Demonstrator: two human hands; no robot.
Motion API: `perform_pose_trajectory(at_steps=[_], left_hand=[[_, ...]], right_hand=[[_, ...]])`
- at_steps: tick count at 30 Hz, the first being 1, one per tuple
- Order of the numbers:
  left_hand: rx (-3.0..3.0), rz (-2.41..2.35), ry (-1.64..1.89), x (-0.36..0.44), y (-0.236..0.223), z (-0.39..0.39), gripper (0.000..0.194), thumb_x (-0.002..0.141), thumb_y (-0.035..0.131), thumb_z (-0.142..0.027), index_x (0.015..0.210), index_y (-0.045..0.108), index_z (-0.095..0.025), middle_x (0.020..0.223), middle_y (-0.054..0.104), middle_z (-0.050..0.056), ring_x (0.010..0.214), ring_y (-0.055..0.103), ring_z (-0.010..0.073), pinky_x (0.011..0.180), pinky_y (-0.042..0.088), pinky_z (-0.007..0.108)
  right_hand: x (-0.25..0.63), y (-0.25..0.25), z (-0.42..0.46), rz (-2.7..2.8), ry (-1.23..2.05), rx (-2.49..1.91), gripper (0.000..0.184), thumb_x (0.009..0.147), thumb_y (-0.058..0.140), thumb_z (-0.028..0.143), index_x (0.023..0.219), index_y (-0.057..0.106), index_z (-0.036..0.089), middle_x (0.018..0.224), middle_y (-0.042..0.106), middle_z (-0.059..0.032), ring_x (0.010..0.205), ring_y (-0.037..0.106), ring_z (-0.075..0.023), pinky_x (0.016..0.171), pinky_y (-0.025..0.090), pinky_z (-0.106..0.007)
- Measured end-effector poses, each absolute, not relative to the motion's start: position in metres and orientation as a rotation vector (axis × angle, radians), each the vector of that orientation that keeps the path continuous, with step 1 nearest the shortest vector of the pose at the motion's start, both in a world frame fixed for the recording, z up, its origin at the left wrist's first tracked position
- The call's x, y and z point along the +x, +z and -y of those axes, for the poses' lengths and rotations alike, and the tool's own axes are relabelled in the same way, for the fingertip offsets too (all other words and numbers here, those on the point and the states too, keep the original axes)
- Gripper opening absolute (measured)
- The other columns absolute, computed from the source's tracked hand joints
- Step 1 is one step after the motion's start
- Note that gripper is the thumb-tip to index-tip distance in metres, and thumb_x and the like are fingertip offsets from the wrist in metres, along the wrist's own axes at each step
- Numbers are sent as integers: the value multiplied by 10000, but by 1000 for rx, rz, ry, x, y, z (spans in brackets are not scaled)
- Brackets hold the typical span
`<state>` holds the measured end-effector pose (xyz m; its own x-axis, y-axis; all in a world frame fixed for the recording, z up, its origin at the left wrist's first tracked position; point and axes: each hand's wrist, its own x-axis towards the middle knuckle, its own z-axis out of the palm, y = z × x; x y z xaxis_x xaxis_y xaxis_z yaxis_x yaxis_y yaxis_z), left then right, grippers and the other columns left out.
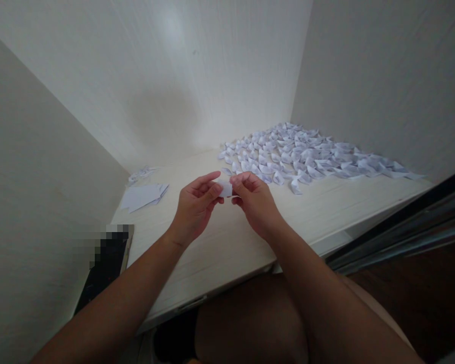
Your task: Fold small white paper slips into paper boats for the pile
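Note:
Between my two hands, above the middle of the desk, is a small white piece of paper (226,189). My left hand (197,203) pinches its left end between thumb and fingers, with the index finger stretched out above. On the other end, the thumb and fingers of my right hand (253,198) are closed. Whether the paper is folded I cannot tell, since the fingers hide both its ends. Just beyond my right hand lie folded white paper boats (296,186), the nearest of many.
Folded paper boats (288,151) crowd the desk's back right, against the walls. A stack of white paper sheets (144,196) lies on the left, with paper scraps (142,173) behind it. A dark panel (106,263) stands at the left edge. The desk (212,258) ends near my lap.

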<state>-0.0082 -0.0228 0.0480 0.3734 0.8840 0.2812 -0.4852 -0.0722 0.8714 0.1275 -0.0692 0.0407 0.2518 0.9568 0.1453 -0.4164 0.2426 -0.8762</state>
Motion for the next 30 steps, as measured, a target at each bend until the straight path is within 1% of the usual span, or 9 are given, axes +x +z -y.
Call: perform_pose_trajectory(at_steps=[4, 6, 8, 11, 14, 18, 23, 27, 30], left_hand=[[1179, -514, 1276, -7, 46, 22, 417, 644, 980, -327, 991, 794, -190, 731, 739, 2, 614, 667, 108, 581, 563, 218], [1178, -554, 1325, -6, 46, 22, 426, 634, 983, -338, 982, 790, -185, 742, 749, 9, 645, 692, 124, 601, 582, 229], [1191, -575, 1359, -7, 46, 22, 425, 642, 979, -341, 988, 787, -186, 762, 758, 15, 678, 711, 137, 641, 604, 247], [1219, -577, 1371, -8, 45, 23, 393, 661, 970, -331, 975, 786, -182, 818, 771, 29, 726, 728, 150, 706, 629, 286], [1260, -577, 1348, -9, 43, 23, 334, 679, 960, -322, 916, 778, -173, 864, 774, 45, 761, 738, 169, 727, 637, 314], [1315, -556, 1317, -8, 42, 24, 319, 704, 946, -354, 889, 752, -181, 854, 758, 32, 718, 719, 156, 727, 633, 326], [1314, -535, 1292, -8, 43, 25, 312, 729, 933, -350, 883, 724, -176, 814, 735, 21, 721, 706, 149, 713, 619, 304], [1348, -562, 1297, -9, 43, 25, 324, 724, 935, -359, 876, 724, -167, 810, 730, 22, 694, 681, 133, 669, 602, 273], [1395, -558, 1275, -9, 43, 25, 283, 775, 896, -367, 918, 752, -169, 840, 743, 36, 709, 682, 139, 663, 605, 277]], right_hand=[[125, 40, 70, 851, 986, -875, 325, 816, 765, 550, 844, 720, 229, 874, 717, -12, 782, 647, -140, 677, 519, -278], [125, 42, 72, 877, 984, -872, 323, 823, 761, 546, 887, 760, 229, 943, 757, -36, 830, 680, -159, 729, 554, -309], [125, 44, 73, 913, 1002, -855, 324, 771, 823, 510, 938, 784, 236, 972, 779, -40, 870, 705, -178, 797, 582, -345], [128, 45, 74, 987, 1032, -837, 431, 650, 927, 427, 1017, 794, 244, 963, 795, -36, 901, 729, -206, 862, 606, -393], [132, 44, 73, 1074, 987, -875, 444, 635, 939, 420, 1015, 797, 240, 957, 796, -39, 891, 734, -214, 850, 619, -406], [139, 45, 74, 1189, 910, -922, 394, 701, 900, 470, 1000, 798, 234, 964, 799, -48, 879, 733, -213, 833, 613, -402], [144, 51, 78, 1299, 778, -1016, 282, 793, 841, 463, 950, 803, 231, 896, 793, -43, 795, 703, -185, 747, 565, -345], [144, 54, 81, 1352, 779, -1022, 209, 850, 785, 428, 910, 801, 229, 838, 783, -34, 754, 689, -176, 708, 533, -323], [145, 54, 80, 1334, 837, -1011, 181, 835, 789, 387, 878, 789, 211, 809, 771, -33, 729, 672, -167, 689, 519, -313]])
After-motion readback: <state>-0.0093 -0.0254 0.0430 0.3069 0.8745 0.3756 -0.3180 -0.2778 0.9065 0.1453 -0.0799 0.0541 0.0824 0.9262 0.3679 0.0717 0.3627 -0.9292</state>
